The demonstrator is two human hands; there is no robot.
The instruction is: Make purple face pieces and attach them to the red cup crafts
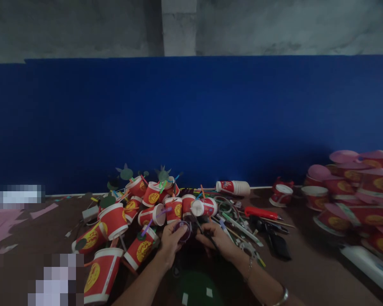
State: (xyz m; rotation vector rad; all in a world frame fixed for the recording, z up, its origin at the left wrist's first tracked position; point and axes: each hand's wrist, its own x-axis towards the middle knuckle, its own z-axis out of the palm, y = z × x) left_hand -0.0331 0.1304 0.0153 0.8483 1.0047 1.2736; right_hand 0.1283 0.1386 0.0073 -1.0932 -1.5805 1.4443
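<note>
"Where's the work?"

"The left hand grips a dark purple, round object near red-and-white paper cups. The right hand curls beside it, a thin black strip across its fingers; whether gripped, I can't tell."

"The step?"

"Close two-handed handling, I judge; the next move calls for a steady left grip."

Dim light overall. Far side: blue panel spanning left to right; grey concrete wall above, paler pillar rising just left of middle. Near: dark brown tabletop, running to the panel's foot.
</note>
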